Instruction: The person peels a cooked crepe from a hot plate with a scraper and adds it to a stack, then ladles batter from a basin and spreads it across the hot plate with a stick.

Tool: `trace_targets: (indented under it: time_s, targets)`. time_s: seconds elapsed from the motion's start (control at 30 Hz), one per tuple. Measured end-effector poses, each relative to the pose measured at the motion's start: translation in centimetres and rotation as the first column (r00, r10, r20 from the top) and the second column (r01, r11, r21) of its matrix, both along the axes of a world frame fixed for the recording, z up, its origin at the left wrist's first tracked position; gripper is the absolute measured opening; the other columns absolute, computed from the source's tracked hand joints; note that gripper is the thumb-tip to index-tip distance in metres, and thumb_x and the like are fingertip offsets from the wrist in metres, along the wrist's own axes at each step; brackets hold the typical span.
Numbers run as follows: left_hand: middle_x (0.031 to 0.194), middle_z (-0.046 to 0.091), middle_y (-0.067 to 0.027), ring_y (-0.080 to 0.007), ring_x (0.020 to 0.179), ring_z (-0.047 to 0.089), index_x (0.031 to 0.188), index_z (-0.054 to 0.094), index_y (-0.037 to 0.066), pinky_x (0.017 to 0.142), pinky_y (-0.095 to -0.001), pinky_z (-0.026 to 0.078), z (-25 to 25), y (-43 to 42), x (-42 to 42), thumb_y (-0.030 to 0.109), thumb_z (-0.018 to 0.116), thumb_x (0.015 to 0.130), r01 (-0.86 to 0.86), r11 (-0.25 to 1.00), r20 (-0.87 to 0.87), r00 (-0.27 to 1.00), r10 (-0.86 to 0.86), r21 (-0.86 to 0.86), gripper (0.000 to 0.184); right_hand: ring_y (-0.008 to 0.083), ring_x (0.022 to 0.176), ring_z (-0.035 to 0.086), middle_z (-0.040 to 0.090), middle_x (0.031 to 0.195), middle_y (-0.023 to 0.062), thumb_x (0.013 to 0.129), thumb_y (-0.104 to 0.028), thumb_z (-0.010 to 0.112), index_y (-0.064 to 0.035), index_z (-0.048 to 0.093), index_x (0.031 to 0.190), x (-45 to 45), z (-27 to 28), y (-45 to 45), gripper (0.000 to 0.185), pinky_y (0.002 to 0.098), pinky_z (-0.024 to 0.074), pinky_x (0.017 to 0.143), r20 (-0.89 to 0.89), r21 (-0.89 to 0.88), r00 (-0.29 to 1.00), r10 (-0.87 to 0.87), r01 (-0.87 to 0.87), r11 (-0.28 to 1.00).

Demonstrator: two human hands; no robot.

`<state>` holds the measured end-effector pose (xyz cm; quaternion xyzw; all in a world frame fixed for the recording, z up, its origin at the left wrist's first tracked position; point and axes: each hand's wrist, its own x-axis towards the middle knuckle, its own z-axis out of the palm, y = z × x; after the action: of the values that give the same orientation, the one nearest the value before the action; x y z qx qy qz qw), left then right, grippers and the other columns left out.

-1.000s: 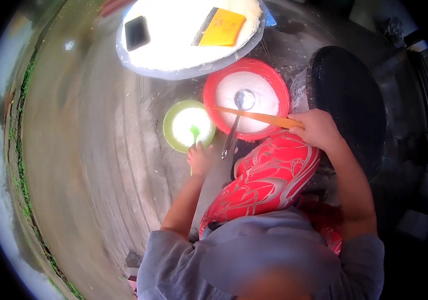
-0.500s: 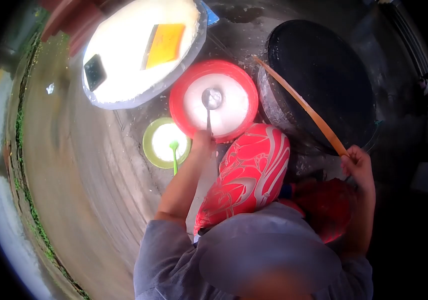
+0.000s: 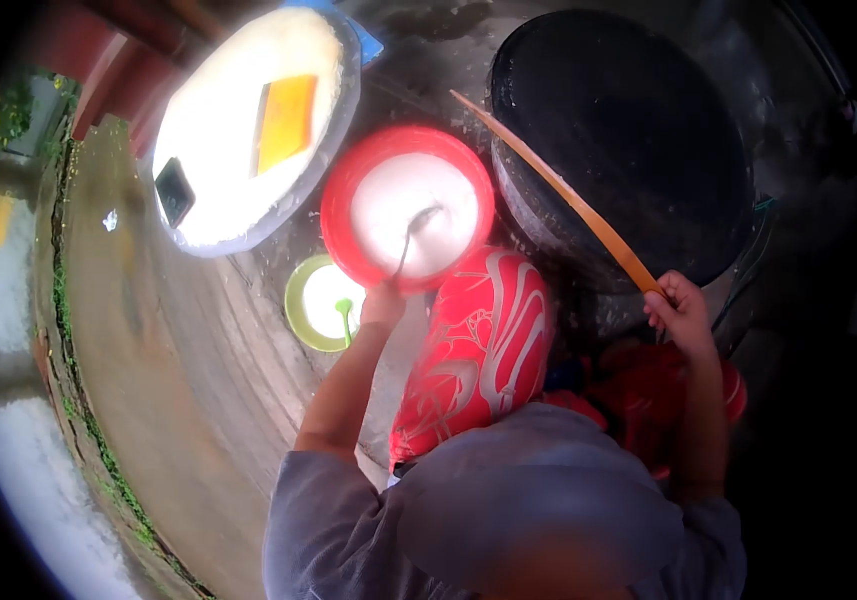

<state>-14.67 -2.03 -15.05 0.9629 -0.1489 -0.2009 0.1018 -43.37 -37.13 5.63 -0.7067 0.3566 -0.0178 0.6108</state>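
My left hand [image 3: 384, 303] is closed on the handle of a metal ladle [image 3: 409, 243], whose bowl dips into white liquid [image 3: 373, 208] in the red basin [image 3: 338, 185]. Just left of that hand, a green bowl [image 3: 297, 312] holds white stuff and a green spoon [image 3: 345, 315]. A long, thin wooden stick [image 3: 588, 215] is pinched at its lower end by my right hand [image 3: 678, 309]. The stick slants up and left over the near edge of a large round black griddle [image 3: 628, 130].
At the upper left stands a round white-topped surface [image 3: 218, 120] carrying a yellow scraper [image 3: 286, 122] and a dark phone-like object [image 3: 174, 191]. A blue item [image 3: 368, 45] lies behind it. My red-patterned knee [image 3: 493, 320] is close to the basin.
My left hand has gone from the green spoon to the ladle, which now tilts in the liquid. My right hand has swung the stick from over the red basin to the griddle. The view has turned.
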Motion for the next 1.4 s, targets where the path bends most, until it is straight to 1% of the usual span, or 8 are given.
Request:
trace_targets:
  time_s: [0.4, 0.7, 0.9, 0.97, 1.03, 1.2, 1.3, 1.4]
  targets:
    - [0.083, 0.061, -0.0264, -0.0408, 0.084, 0.059, 0.090, 0.062, -0.001, 0.071, -0.0443, 0.047, 5.7, -2.9, 3.2, 0.024, 0.048, 0.088, -0.052, 0.949, -0.037, 0.998, 0.043, -0.310, 0.029, 0.0031, 0.054, 0.049, 0.056, 0.067, -0.0008, 0.085, -0.004, 0.056, -0.0058, 0.051, 0.082, -0.2, 0.0, 0.7, 0.006, 0.0157, 0.0374, 0.050, -0.045, -0.010, 0.999, 0.015, -0.015, 1.000]
    - [0.088, 0.062, -0.0244, -0.0382, 0.085, 0.060, 0.087, 0.062, -0.001, 0.076, -0.0453, 0.047, 8.1, 2.9, 2.8, 0.017, 0.046, 0.086, 0.004, 1.000, -0.063, 0.998, -0.003, 0.019, 0.024, 0.0032, 0.053, 0.049, 0.056, 0.067, -0.0007, 0.085, -0.005, 0.057, -0.0055, 0.051, 0.080, -0.6, -0.7, 0.4, 0.007, 0.0163, 0.0376, 0.049, -0.017, -0.014, 1.000, 0.011, -0.011, 1.000]
    - [0.069, 0.059, -0.0203, -0.0307, 0.064, 0.060, 0.083, 0.057, -0.005, 0.053, -0.0400, 0.048, -4.3, 1.6, 1.6, 0.015, 0.049, 0.084, -0.022, 0.997, -0.200, 0.980, 0.005, -0.080, 0.022, 0.0030, 0.053, 0.049, 0.056, 0.066, -0.0002, 0.084, -0.003, 0.057, -0.0047, 0.051, 0.080, -0.5, 0.0, 0.5, 0.007, 0.0168, 0.0379, 0.049, 0.003, -0.052, 1.000, -0.007, 0.008, 0.999]
    - [0.061, 0.050, -0.0092, -0.0164, 0.049, 0.049, 0.083, 0.052, -0.003, 0.039, -0.0284, 0.038, -12.3, 3.7, 4.0, 0.014, 0.045, 0.087, 0.078, 0.882, -0.467, 0.825, -0.318, -0.464, 0.019, 0.0030, 0.054, 0.049, 0.056, 0.066, -0.0002, 0.084, -0.003, 0.057, -0.0046, 0.051, 0.080, -0.2, 0.2, 0.7, 0.007, 0.0168, 0.0382, 0.050, 0.016, -0.074, 1.000, 0.002, -0.001, 0.997]
    - [0.061, 0.043, -0.0024, -0.0066, 0.043, 0.034, 0.094, 0.049, -0.002, 0.035, -0.0180, 0.026, 2.5, -1.9, 1.6, 0.013, 0.042, 0.091, -0.913, 0.394, -0.994, -0.095, 0.048, 0.106, 0.017, 0.0031, 0.054, 0.049, 0.056, 0.066, -0.0002, 0.084, -0.002, 0.057, -0.0046, 0.051, 0.080, -0.1, 0.2, 0.5, 0.007, 0.0169, 0.0384, 0.050, 0.032, -0.104, 0.999, 0.017, -0.014, 0.994]
    - [0.059, 0.043, -0.0010, -0.0050, 0.045, 0.035, 0.093, 0.052, 0.001, 0.033, -0.0181, 0.023, 11.9, -0.6, 1.9, 0.018, 0.045, 0.091, -0.868, 0.388, -0.936, 0.351, 0.040, -0.309, 0.019, 0.0029, 0.054, 0.049, 0.057, 0.067, -0.0005, 0.084, -0.002, 0.057, -0.0047, 0.051, 0.080, -0.6, -0.8, 0.4, 0.007, 0.0162, 0.0390, 0.051, 0.029, -0.076, 1.000, -0.003, 0.005, 0.997]
    - [0.072, 0.061, -0.0202, -0.0345, 0.065, 0.060, 0.085, 0.057, 0.001, 0.056, -0.0417, 0.047, 9.9, 0.0, 0.1, 0.020, 0.045, 0.089, 0.163, 0.940, 0.158, 0.980, -0.119, -0.301, 0.023, 0.0028, 0.054, 0.049, 0.057, 0.067, -0.0006, 0.084, -0.002, 0.057, -0.0046, 0.051, 0.080, -0.7, -0.7, 0.3, 0.007, 0.0161, 0.0389, 0.051, 0.019, -0.034, 0.999, -0.043, 0.044, 0.998]
    - [0.085, 0.060, -0.0253, -0.0410, 0.083, 0.058, 0.092, 0.058, 0.001, 0.072, -0.0477, 0.046, 8.5, -0.3, 0.7, 0.022, 0.044, 0.088, 0.132, 0.991, -0.041, 0.990, -0.132, -0.010, 0.025, 0.0030, 0.054, 0.048, 0.056, 0.067, -0.0008, 0.084, -0.002, 0.057, -0.0045, 0.052, 0.081, -0.5, -0.6, 0.4, 0.007, 0.0160, 0.0384, 0.051, -0.009, -0.058, 1.000, -0.030, 0.029, 0.998]
